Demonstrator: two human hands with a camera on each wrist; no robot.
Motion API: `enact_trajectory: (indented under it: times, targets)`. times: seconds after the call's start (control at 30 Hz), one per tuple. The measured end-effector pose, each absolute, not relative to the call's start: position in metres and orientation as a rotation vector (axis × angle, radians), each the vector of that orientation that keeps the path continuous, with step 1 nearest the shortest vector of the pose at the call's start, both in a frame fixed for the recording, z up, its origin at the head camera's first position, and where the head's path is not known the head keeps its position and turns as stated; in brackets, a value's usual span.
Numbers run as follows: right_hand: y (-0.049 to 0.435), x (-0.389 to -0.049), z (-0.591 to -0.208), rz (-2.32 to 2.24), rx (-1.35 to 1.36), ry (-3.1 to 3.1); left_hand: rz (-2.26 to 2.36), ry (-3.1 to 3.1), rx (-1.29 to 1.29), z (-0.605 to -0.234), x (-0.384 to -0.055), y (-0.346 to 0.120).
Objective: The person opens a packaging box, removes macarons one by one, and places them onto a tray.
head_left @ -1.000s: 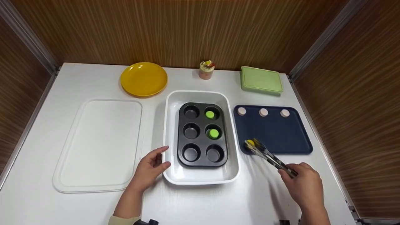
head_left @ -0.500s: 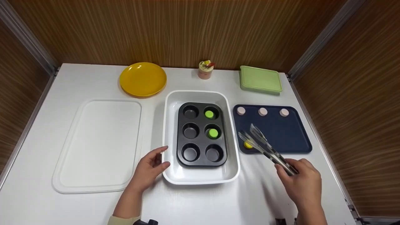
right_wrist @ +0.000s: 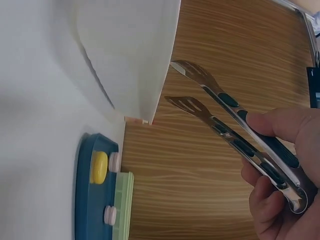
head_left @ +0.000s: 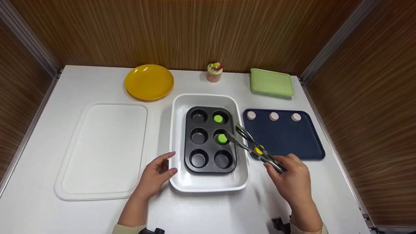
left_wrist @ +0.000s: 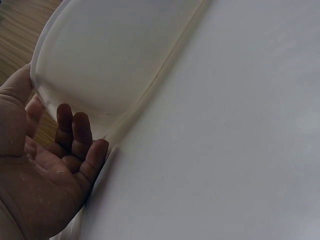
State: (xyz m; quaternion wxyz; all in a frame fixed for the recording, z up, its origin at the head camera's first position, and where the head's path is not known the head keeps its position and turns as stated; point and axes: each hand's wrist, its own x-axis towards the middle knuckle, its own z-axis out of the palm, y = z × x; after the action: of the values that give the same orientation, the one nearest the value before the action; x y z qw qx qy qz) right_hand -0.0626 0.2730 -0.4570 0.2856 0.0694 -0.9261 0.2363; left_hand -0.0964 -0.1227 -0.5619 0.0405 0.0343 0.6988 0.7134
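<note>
My right hand (head_left: 292, 180) grips metal tongs (right_wrist: 225, 132) with dark camouflage patches. Their tips stand apart with nothing between them, above the right side of the white tub (head_left: 177, 182). A yellow macaron (right_wrist: 99, 167) sits on the navy tray (head_left: 286, 139); in the head view it shows between the tong arms. My left hand (head_left: 156, 177) rests at the tub's left rim, thumb and forefinger spread along it, the other fingers loosely bent outside the wall. A dark muffin tin (head_left: 210, 148) lies inside the tub, with green macarons (head_left: 218, 119) in two right-hand cups.
Three pale pink macarons (head_left: 274, 116) line the tray's far edge. Behind stand a yellow plate (head_left: 149, 82), a dessert cup (head_left: 214, 73) and a green lidded box (head_left: 272, 83). A white board or lid (head_left: 105, 149) lies left. Wood-grain panels (head_left: 162, 32) enclose the table.
The tongs opened and let go of the yellow macaron, which stays on the navy tray. My right hand then carried them left over the tub's edge. My left hand has not moved.
</note>
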Motion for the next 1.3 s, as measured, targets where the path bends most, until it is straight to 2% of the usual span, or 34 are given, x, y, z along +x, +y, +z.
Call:
enact_trajectory:
  times: [0.5,1.3]
  targets:
    - [0.256,-0.087,-0.467,0.585,0.249,-2.610,2.186,2.119,0.102,-0.562,-0.097,-0.122]
    - [0.232,-0.107,-0.444,0.397,0.180,-2.865,2.191,2.132,0.114,-0.562,-0.096,-0.123]
